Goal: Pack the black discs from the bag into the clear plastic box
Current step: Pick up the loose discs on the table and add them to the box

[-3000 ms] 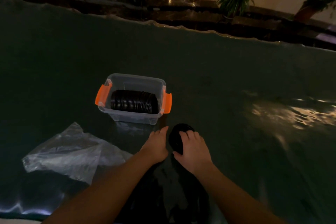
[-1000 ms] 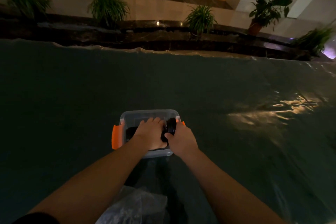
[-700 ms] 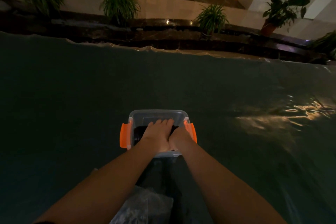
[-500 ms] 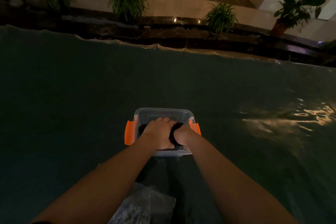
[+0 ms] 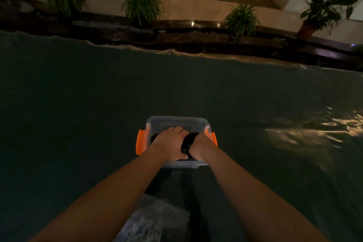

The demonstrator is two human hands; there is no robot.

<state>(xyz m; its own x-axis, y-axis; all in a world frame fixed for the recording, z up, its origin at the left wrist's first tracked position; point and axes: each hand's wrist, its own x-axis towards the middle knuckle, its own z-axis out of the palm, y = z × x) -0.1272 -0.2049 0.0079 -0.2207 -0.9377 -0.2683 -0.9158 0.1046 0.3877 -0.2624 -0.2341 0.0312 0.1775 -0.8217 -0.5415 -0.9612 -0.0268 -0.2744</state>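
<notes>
The clear plastic box [image 5: 176,121] with orange side latches [image 5: 141,141] stands on the dark table just ahead of me. Both hands reach into it. My left hand [image 5: 170,142] lies palm down over the row of black discs on the left. My right hand [image 5: 200,145] is at the right end, its fingers down inside the box and hidden. Between the two hands a stack of black discs [image 5: 187,143] stands on edge, pressed from both sides. The crumpled clear bag [image 5: 151,220] lies at the near edge, between my forearms.
A dark cloth covers the table [image 5: 78,114], and its wavy far edge [image 5: 176,52] runs across the frame. Beyond it stand a dark ledge and several potted plants [image 5: 142,5]. Light glints on the cloth at the right [image 5: 314,129].
Three seconds ago my hands held a disc stack on the table near the box. They carried it into the box and now press it against the row; the view tilted forward.
</notes>
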